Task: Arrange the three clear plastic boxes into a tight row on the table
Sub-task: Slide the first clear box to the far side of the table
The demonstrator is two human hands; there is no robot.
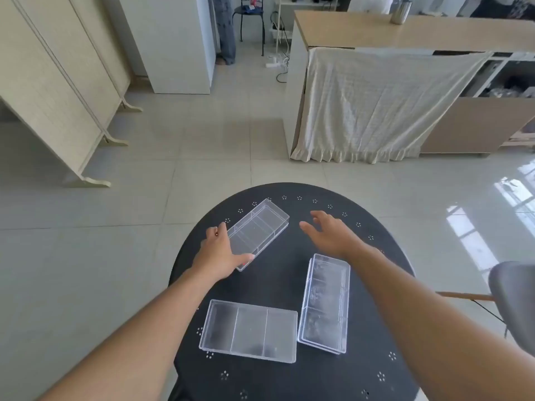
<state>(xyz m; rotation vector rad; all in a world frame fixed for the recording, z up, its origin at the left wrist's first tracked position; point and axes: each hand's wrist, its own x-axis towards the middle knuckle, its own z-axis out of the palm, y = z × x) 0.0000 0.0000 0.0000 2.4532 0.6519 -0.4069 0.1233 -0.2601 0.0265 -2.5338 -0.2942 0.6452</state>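
Clear boxes (258, 233): three; hands (221, 250): two

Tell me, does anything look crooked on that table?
Yes. The three boxes lie scattered at different angles: far box diagonal under the left hand, near box lying crosswise, right box lengthwise. No row yet.
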